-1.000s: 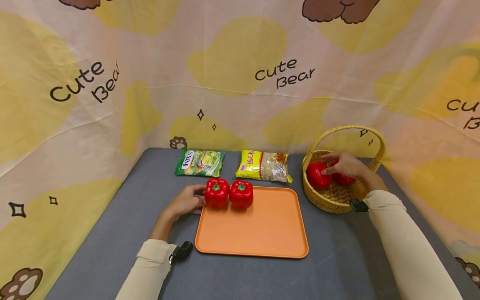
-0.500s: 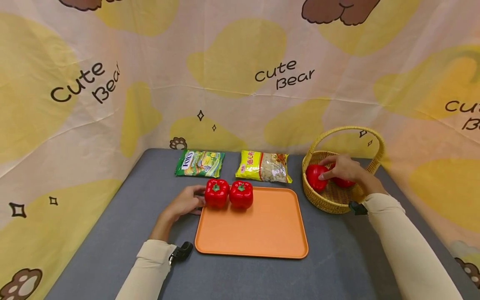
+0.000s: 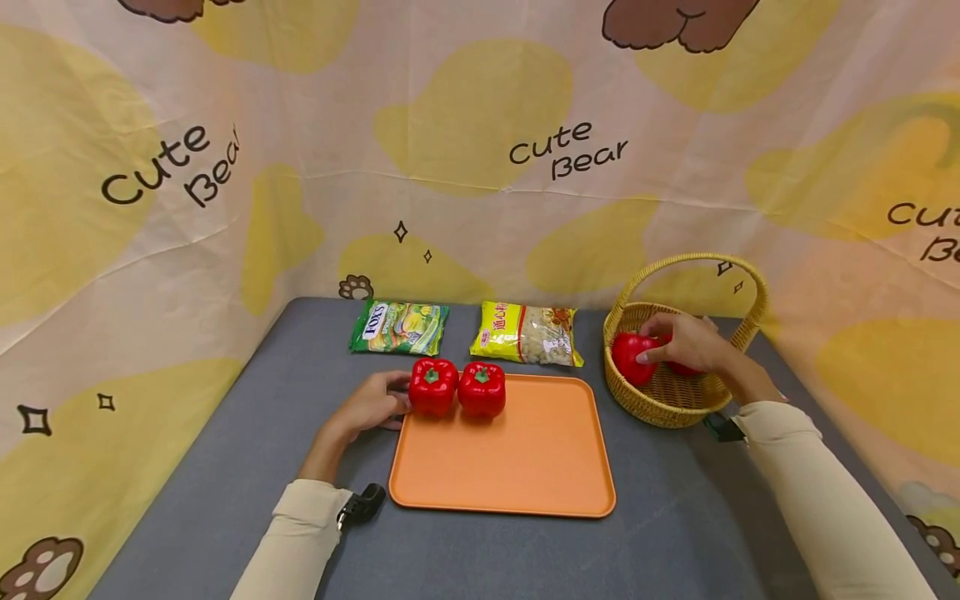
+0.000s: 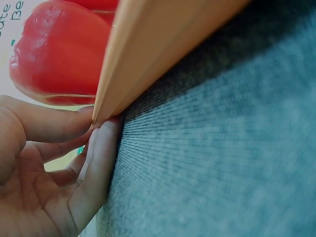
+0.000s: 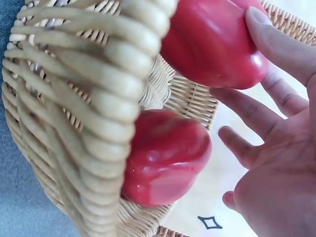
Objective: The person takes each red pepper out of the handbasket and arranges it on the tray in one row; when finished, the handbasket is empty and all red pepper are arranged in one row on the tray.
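You had four red peppers before you, two on one orange tray [image 3: 517,467] and two in one wicker basket [image 3: 660,414]. On the tray, the left tray pepper [image 3: 432,388] and the right tray pepper [image 3: 482,390] stood upright near the far left corner, close side by side, glossy and blocky, with green stems on top. In the basket were the near-hand pepper [image 3: 632,357] and the other basket pepper [image 5: 165,158], both smooth, rounded and shiny with shallow lobes.

Your left hand [image 3: 371,402] pinched the tray's rim between thumb and fingers, just beside the left tray pepper. Your right hand [image 3: 686,342], inside the basket, pinched the near-hand pepper, thumb against one side and fingertips against another.

Two packets lay beyond the tray on the grey table [image 3: 480,554]: one green packet [image 3: 401,327] and one yellow packet [image 3: 528,333].
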Demonstrator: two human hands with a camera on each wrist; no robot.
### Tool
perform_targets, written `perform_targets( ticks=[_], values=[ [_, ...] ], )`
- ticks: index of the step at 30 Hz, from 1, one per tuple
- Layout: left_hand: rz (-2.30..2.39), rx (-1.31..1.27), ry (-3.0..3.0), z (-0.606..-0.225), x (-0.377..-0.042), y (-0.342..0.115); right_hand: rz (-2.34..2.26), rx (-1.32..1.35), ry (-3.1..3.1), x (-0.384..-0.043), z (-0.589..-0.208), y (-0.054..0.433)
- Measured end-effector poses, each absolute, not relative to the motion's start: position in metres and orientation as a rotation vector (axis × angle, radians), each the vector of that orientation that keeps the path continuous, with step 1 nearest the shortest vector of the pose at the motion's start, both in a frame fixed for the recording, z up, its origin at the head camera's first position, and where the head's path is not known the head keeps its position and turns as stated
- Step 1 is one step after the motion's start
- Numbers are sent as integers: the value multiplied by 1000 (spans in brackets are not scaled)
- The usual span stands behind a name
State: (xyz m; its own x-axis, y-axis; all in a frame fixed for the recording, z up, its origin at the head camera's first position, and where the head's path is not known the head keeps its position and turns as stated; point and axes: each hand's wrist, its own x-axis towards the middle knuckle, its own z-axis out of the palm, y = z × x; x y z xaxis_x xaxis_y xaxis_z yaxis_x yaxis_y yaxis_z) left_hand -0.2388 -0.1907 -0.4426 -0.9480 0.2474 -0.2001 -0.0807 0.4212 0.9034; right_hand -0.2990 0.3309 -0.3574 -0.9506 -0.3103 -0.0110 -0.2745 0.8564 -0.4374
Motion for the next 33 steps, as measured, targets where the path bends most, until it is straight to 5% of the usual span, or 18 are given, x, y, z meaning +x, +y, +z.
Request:
perform_targets(
  ticks=[33],
  values=[
    [1542, 155, 2389, -444, -239, -191, -953, -410, 2979, -238, -343, 334]
  ],
)
